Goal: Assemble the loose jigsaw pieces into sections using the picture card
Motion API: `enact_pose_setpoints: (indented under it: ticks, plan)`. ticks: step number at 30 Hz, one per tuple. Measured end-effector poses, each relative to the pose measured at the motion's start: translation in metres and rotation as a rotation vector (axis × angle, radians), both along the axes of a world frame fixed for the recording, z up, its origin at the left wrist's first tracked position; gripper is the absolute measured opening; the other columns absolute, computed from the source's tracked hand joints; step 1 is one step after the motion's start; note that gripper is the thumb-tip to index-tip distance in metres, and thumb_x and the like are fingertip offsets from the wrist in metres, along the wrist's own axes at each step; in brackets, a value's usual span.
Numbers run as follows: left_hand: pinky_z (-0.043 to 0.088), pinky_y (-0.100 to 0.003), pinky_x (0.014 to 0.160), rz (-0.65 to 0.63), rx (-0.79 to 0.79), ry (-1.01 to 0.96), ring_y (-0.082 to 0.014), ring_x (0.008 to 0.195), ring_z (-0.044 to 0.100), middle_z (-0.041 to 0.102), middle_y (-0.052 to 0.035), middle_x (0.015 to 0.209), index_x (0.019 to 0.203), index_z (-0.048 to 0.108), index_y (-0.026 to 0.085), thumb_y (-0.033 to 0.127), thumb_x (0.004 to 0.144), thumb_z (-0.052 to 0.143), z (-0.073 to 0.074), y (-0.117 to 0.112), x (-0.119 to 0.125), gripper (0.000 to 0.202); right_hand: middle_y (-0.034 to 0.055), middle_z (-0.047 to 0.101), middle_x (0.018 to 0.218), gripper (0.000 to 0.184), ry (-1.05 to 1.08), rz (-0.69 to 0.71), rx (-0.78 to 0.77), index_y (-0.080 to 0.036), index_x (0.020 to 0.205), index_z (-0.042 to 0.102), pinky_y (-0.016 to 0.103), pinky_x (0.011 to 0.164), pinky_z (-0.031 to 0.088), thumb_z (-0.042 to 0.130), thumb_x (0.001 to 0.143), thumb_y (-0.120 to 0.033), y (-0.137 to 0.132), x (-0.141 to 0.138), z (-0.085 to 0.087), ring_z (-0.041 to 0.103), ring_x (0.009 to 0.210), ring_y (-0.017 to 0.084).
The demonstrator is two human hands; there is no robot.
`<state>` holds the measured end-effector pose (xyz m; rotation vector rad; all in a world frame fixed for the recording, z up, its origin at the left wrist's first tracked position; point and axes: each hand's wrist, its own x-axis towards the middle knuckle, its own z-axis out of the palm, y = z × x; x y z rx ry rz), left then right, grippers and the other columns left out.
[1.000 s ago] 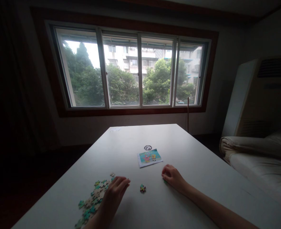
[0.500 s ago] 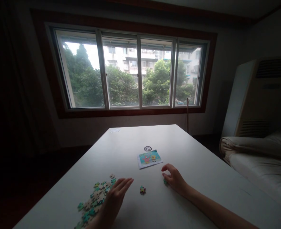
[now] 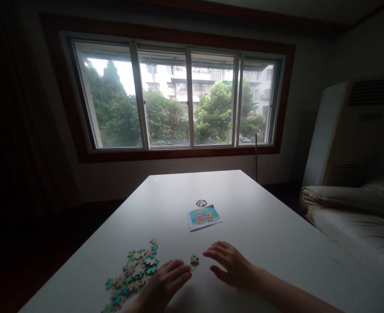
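Observation:
On a white table (image 3: 260,226) lies a heap of loose jigsaw pieces (image 3: 134,271) at the near left. A small joined cluster of pieces (image 3: 194,260) sits apart from the heap, between my two hands. My left hand (image 3: 166,284) lies flat with fingers stretched out, just right of the heap and close to the cluster. My right hand (image 3: 231,265) hovers with fingers spread, its fingertips near the cluster. I see nothing in either hand. A colourful cartoon picture card (image 3: 204,217) lies further back on the table.
A small round dark object (image 3: 201,203) lies just behind the card. A wide window (image 3: 179,95) fills the far wall. A white sofa or bedding (image 3: 351,217) and a tall white unit (image 3: 358,130) stand to the right of the table.
My right hand has moved left and nearer, from a closed pose by a small piece to spread fingers beside the cluster. My left hand has slid right, off the heap.

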<state>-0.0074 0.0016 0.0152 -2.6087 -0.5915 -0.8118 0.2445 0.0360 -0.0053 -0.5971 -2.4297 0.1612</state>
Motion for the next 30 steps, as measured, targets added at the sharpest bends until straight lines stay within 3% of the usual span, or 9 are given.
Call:
enact_pose_setpoints:
  ticks: [8, 16, 24, 30]
  plan:
    - [0.051, -0.024, 0.072, -0.045, -0.034, 0.037, -0.0142, 0.082, 0.063, 0.071, -0.0032, 0.093, 0.098, 0.061, 0.019, 0.017, 0.095, 0.038, -0.006, 0.001, 0.003, 0.023, 0.0044, 0.067, 0.105, 0.024, -0.063, 0.052, 0.009, -0.024, 0.112, 0.054, 0.033, 0.085, 0.044, 0.049, 0.089, -0.020, -0.001, 0.000, 0.005, 0.059, 0.095, 0.020]
    - [0.051, -0.025, 0.069, -0.078, -0.088, 0.067, -0.0146, 0.083, 0.064, 0.072, -0.0018, 0.095, 0.097, 0.060, 0.019, 0.017, 0.094, 0.042, -0.005, -0.005, 0.012, 0.019, 0.0067, 0.068, 0.097, 0.019, -0.152, 0.068, 0.100, -0.021, 0.105, 0.057, 0.033, 0.080, 0.045, 0.048, 0.090, -0.028, -0.003, 0.000, 0.007, 0.060, 0.087, 0.020]
    - [0.052, -0.022, 0.072, -0.114, -0.032, 0.089, -0.0133, 0.087, 0.064, 0.071, -0.0011, 0.098, 0.099, 0.060, 0.019, 0.014, 0.092, 0.045, -0.011, -0.006, 0.023, 0.017, 0.0036, 0.068, 0.086, 0.015, -0.183, 0.074, 0.240, -0.022, 0.098, 0.057, 0.029, 0.074, 0.043, 0.046, 0.091, -0.030, -0.003, -0.002, 0.002, 0.059, 0.079, 0.017]
    - [0.050, -0.021, 0.079, -0.136, 0.008, 0.106, -0.0126, 0.096, 0.062, 0.070, -0.0002, 0.104, 0.103, 0.059, 0.017, 0.015, 0.093, 0.043, 0.003, -0.011, 0.027, 0.019, 0.0001, 0.065, 0.076, 0.010, -0.157, 0.081, 0.370, -0.020, 0.087, 0.055, 0.027, 0.065, 0.041, 0.049, 0.089, -0.028, 0.000, -0.006, -0.003, 0.056, 0.069, 0.014]
